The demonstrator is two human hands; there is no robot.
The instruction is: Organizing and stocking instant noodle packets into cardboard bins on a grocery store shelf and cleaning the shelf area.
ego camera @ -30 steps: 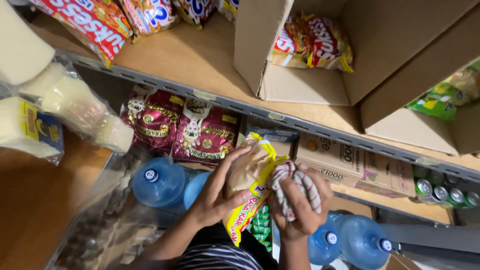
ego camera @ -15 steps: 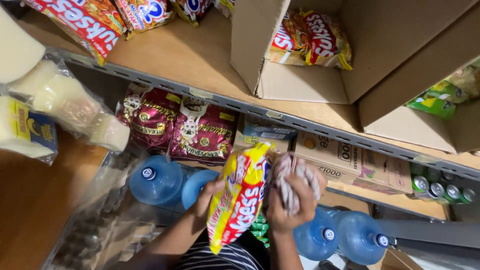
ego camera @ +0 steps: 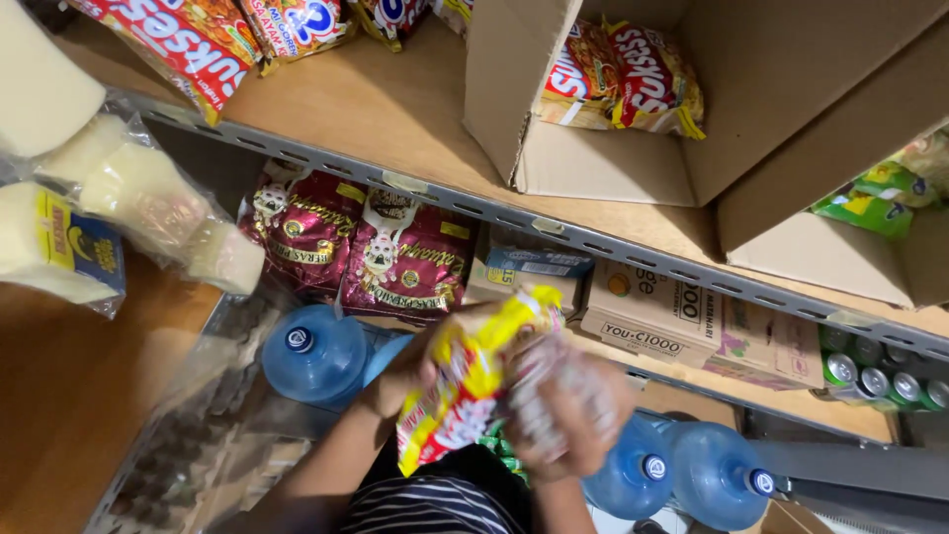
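Low in the centre of the frame, motion blur smears both hands. The left hand [ego camera: 415, 371] is mostly hidden behind a yellow-and-red snack packet [ego camera: 465, 391], gripping it upright. The right hand [ego camera: 563, 415] is closed around a blurred clear wrapper [ego camera: 549, 381] just beside the packet.

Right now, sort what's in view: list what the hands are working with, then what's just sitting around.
In hand:
- left hand
- right hand
- yellow-red snack packet

Lying about:
- maroon rice bags
- blue water jugs
- cardboard box
- green cans
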